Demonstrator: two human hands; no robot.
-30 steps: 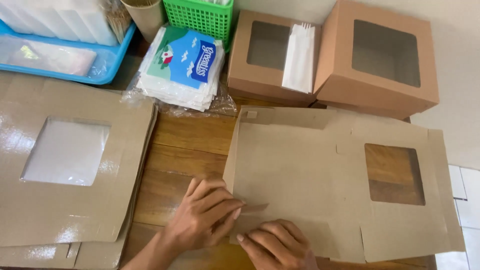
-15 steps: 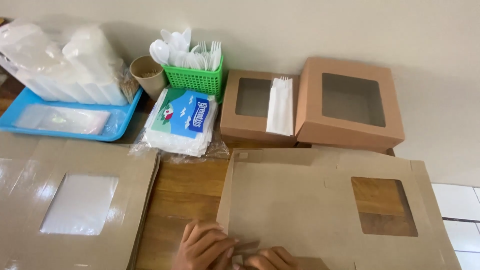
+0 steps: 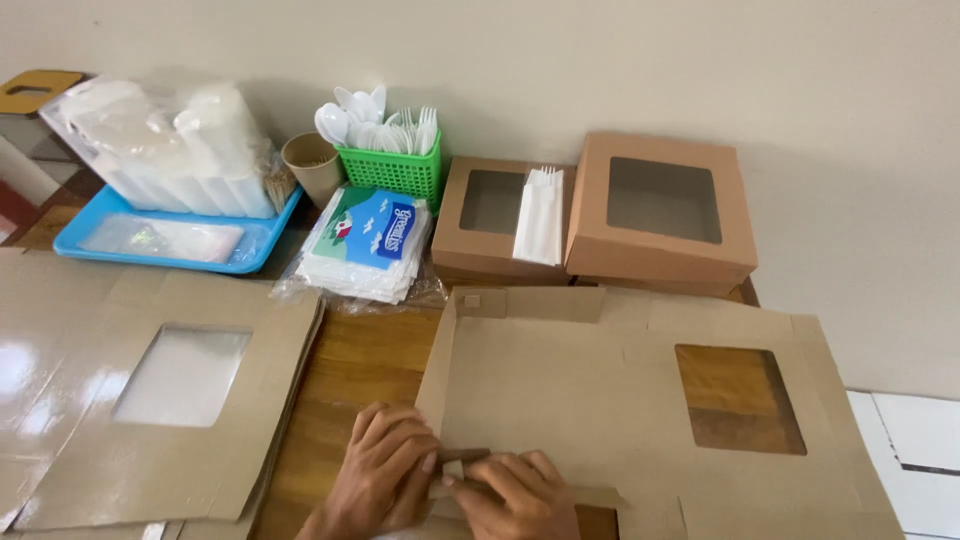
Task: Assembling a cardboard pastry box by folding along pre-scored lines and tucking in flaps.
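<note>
I see both hands, left hand [image 3: 385,470] and right hand [image 3: 510,492], in a pinching grip on the flat window box blank [image 3: 600,400], near edge of wooden surface [image 3: 355,365]. Plain wall [image 3: 600,70] behind.

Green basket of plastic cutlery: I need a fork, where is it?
The green basket stands at the table's back by the wall, between the paper cup and the windowed box.
</note>
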